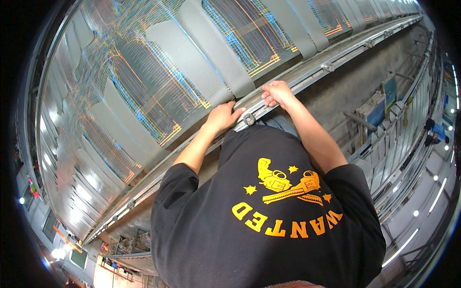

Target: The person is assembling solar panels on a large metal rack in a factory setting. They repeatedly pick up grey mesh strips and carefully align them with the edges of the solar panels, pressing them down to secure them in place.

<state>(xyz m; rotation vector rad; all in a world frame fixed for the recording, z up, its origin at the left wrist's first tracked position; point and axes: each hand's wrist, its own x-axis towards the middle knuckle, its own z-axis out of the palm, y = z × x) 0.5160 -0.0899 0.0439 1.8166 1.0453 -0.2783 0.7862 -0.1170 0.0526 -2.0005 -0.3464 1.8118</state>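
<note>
Tube lights [437, 195] glow beyond a long, thread-patterned panel [273, 70]. Head view: a grey strip [199, 55] ends at the panel's near edge, its long axis running toward the far edge, leaning left. Nearer, the left hand [223, 116] touches that end, thumb spread; the right hand [277, 94] curls just beside it, over a metal rail [307, 79], whether pinching anything I cannot tell.

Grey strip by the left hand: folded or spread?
Spread: the grey strip lies flat across the patterned surface, near end beside the left hand.
</note>
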